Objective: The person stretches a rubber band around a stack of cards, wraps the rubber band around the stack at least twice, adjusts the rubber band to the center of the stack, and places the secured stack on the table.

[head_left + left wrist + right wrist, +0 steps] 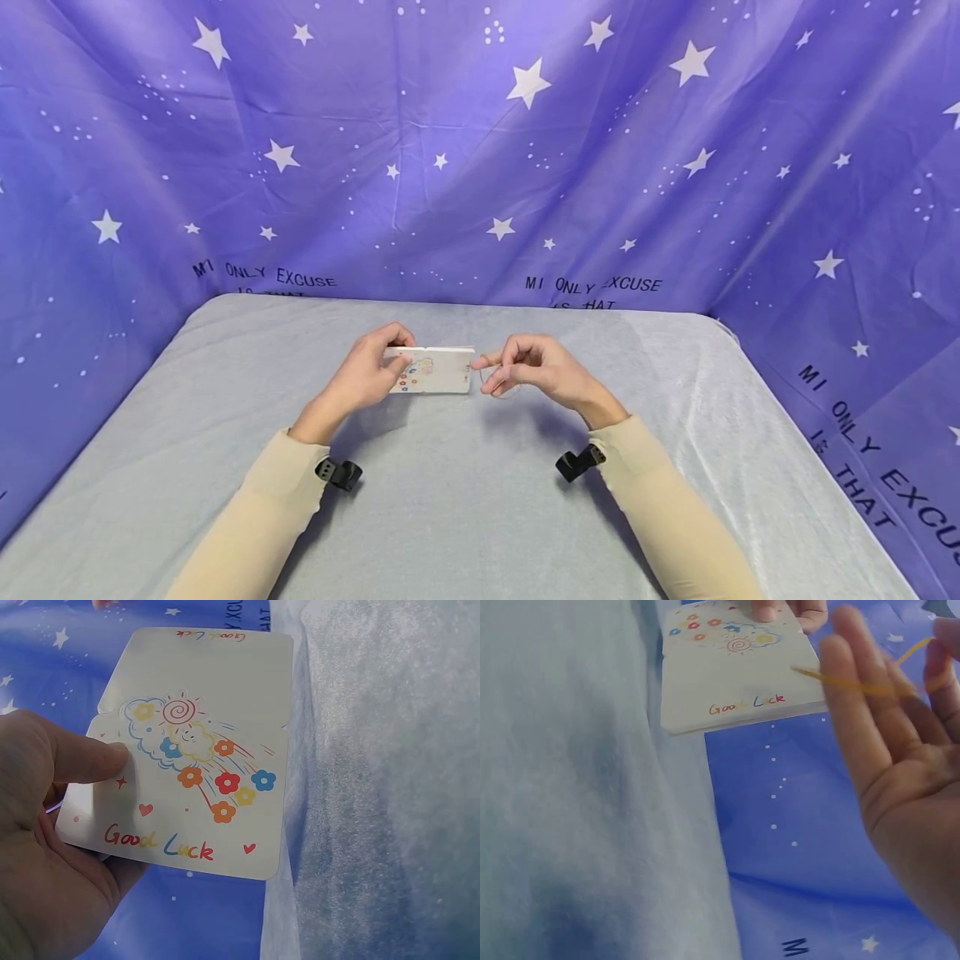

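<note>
"How far along are you?"
"Left hand (pixel 367 367) grips the white cards (pixel 442 372) above the tabletop (pixel 465 500); right hand (pixel 536 364) holds a yellow band (pixel 808 673) on its fingers. It isn't round your cards, so wrapping looks left to do."
"And the cards?"
"Flat, side-notched, bright with flowers (pixel 227 782) and 'Good Luck'!"

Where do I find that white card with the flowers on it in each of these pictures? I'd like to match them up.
Head: just left of centre, below mid-height, held in the left hand; the white card looks small here.
Left wrist: large, left of centre, its printed face towards the camera.
Right wrist: at the top, around the middle, "Good Luck" near its lower edge.
Shared landmark: the left thumb on the printed face.
</note>
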`<state>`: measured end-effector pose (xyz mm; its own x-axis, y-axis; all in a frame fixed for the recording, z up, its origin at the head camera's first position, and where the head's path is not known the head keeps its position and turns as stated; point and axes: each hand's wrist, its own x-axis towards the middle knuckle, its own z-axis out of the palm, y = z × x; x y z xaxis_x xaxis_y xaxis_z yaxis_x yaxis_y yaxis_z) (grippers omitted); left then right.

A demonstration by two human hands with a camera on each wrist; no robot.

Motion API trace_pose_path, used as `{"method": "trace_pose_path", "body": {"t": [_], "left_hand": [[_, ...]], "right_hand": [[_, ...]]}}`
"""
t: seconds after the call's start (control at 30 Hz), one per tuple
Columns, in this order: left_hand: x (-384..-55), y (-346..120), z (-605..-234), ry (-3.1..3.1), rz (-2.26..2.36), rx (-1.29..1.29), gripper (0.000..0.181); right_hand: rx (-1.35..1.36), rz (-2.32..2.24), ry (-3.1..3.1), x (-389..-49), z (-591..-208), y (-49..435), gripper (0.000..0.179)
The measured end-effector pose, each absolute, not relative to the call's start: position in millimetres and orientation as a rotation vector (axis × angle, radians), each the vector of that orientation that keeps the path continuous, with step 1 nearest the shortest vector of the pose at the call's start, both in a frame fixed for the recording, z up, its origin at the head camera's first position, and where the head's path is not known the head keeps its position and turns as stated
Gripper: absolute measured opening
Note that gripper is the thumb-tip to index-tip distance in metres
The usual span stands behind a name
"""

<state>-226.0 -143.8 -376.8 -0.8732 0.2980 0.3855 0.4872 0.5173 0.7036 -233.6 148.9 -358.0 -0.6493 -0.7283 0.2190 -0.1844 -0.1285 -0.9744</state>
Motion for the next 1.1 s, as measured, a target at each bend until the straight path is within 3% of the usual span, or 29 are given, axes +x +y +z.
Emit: {"method": "trace_pose_path", "body": {"t": [0.37,0.7,0.87,1.1], "left_hand": [[-223.0,-147.8,-371.5,-2.505,-1.298,-0.658,0.019],[-220.7,-140.2,-369.0,-2.499,-1.172,-0.734,0.019],[-218.0,-137.1,-366.9,-2.482,-1.161,-0.751,0.02],[-213.2,-133.2,-363.4,-2.476,-1.121,-0.819,0.02]], "right_hand": [[-1.136,-1.683,1.989,-231.2,-359.9,140.9,0.006],[-0.938,-1.733,2.266,-222.2,-351.9,134.4,0.031],[-0.993,-1.64,2.406,-207.1,-340.0,125.6,0.05],[-1.052,-1.593,2.494,-200.1,-338.3,120.0,0.056]]}}
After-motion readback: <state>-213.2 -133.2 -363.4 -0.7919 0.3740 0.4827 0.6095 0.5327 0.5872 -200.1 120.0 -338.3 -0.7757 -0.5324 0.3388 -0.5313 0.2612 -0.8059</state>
